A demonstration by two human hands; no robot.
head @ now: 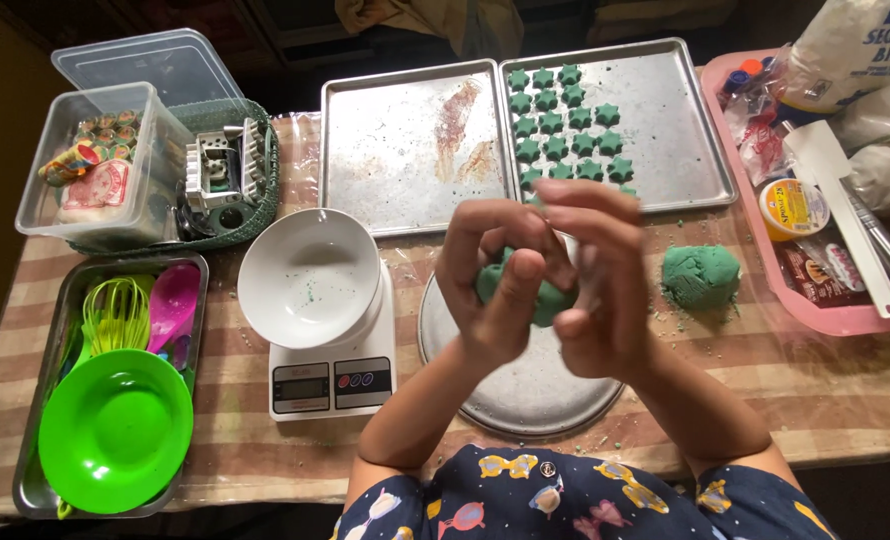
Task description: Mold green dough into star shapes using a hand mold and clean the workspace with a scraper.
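Your left hand [500, 285] and right hand [600, 290] meet, fingers [520, 290] clamped on green dough [545, 300]; round metal tray [525, 390] below fingers, dough lump [701, 275] right.

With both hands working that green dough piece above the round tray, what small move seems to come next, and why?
Probably lower the green dough piece, pinched between left hand and right hand, onto the round tray; green stars fill only part of the baking tray.
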